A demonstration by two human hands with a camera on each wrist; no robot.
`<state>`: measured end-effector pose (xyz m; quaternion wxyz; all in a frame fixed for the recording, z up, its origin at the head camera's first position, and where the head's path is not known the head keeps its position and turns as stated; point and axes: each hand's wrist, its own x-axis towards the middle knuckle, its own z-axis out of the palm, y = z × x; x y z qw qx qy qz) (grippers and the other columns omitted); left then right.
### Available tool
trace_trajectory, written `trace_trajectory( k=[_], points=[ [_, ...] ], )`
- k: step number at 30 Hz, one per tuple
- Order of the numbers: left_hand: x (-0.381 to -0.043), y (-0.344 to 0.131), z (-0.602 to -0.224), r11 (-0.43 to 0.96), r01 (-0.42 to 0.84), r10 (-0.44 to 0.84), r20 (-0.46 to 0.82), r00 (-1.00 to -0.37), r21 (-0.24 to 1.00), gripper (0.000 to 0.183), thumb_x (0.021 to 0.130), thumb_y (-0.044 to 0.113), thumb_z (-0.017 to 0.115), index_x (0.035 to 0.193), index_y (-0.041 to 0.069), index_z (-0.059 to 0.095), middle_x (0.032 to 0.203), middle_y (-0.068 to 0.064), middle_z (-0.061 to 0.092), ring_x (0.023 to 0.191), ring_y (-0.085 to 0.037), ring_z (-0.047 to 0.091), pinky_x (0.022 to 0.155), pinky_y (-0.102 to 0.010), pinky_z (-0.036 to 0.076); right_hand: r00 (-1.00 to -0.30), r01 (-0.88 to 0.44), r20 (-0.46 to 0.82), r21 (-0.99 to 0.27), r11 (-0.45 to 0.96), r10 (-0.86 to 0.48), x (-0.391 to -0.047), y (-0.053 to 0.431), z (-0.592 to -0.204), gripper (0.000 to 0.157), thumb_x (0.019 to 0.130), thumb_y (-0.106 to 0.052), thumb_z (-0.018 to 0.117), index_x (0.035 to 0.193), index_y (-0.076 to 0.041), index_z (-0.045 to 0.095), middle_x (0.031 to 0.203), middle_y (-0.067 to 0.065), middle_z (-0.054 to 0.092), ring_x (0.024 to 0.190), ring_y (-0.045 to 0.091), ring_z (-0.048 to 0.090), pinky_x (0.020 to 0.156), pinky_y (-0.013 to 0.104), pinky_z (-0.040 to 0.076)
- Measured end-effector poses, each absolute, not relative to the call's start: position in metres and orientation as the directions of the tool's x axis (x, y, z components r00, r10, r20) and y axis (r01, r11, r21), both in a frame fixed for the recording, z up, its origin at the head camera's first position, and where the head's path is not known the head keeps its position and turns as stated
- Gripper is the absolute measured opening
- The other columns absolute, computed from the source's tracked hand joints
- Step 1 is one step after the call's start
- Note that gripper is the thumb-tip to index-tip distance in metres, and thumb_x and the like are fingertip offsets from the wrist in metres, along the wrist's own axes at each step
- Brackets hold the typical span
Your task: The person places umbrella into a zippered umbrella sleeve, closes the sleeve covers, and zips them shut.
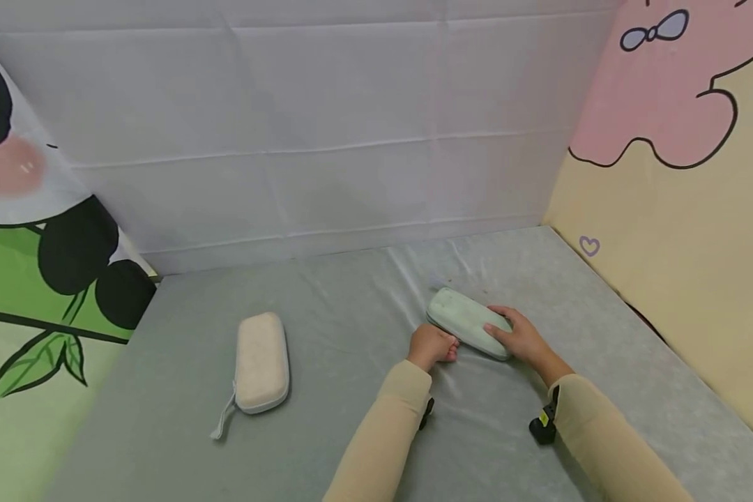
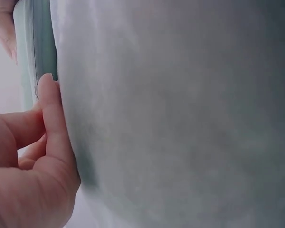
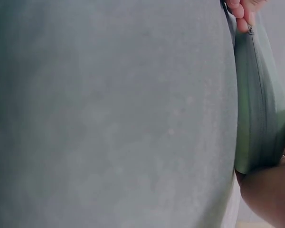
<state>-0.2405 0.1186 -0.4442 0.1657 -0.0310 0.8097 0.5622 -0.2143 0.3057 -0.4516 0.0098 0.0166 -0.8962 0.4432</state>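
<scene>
A pale green zip case (image 1: 467, 317) lies slantwise on the grey-covered table. My right hand (image 1: 526, 338) grips its right end, thumb on the near side of the top and fingers over the far side. At the case's near side, my left hand (image 1: 431, 345) pinches the zipper pull (image 3: 251, 31) between thumb and finger. A zipper line runs along the case's side (image 3: 261, 95) in the right wrist view, and the part of it in sight looks closed. The left wrist view shows the left fingertips (image 2: 48, 88) against that same side. The pull is mostly covered by the fingers.
A beige case (image 1: 260, 362) with a wrist strap (image 1: 222, 420) lies to the left on the table (image 1: 345, 418). A white cloth wall (image 1: 351, 104) stands behind; printed panels (image 1: 678, 209) flank both sides. The tablecloth has a few wrinkles near the green case.
</scene>
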Motion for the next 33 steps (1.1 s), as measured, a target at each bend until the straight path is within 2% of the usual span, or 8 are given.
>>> trace_trajectory(
  k=[9,17,24,33],
  points=[
    [-0.246,0.103,-0.442,0.358,-0.259,0.087,-0.309,-0.947,0.897,0.016,0.086,0.003,0.065,0.073,-0.003,0.072,0.059,-0.006,0.064,0.049,-0.01,0.061,0.05,-0.022,0.052,-0.999,-0.041,0.019,-0.799,0.6,-0.043,-0.217,0.3,-0.452,0.058,0.095,-0.033,0.055,0.138,0.002,0.038,0.139,0.027,0.035,0.125,0.043,0.034,0.096,0.057,0.031],
    [-0.251,0.098,-0.44,0.362,-0.265,0.02,-0.291,-0.956,0.894,0.017,0.085,0.005,0.067,0.07,-0.001,0.072,0.058,-0.005,0.064,0.048,-0.01,0.06,0.049,-0.021,0.051,-0.998,-0.033,-0.009,-0.793,0.608,-0.066,-0.211,0.303,-0.448,0.064,0.094,-0.042,0.053,0.141,-0.001,0.035,0.142,0.027,0.029,0.127,0.045,0.028,0.095,0.06,0.029],
    [-0.249,0.111,-0.436,0.349,-0.263,0.024,-0.29,-0.957,0.899,0.016,0.084,0.006,0.068,0.07,0.0,0.072,0.057,-0.004,0.064,0.051,-0.013,0.063,0.049,-0.021,0.051,-0.999,-0.009,-0.025,-0.781,0.625,-0.046,-0.2,0.314,-0.441,0.064,0.096,-0.039,0.052,0.141,0.001,0.033,0.142,0.03,0.025,0.128,0.048,0.024,0.094,0.062,0.027],
    [-0.257,0.093,-0.43,0.332,-0.285,-0.042,-0.288,-0.957,0.899,0.014,0.084,0.006,0.068,0.072,0.0,0.072,0.058,-0.004,0.064,0.051,-0.013,0.063,0.048,-0.021,0.05,-0.996,-0.049,-0.008,-0.775,0.63,-0.086,-0.211,0.305,-0.439,0.064,0.095,-0.039,0.052,0.14,0.003,0.034,0.141,0.031,0.027,0.128,0.048,0.024,0.095,0.062,0.026]
  ],
)
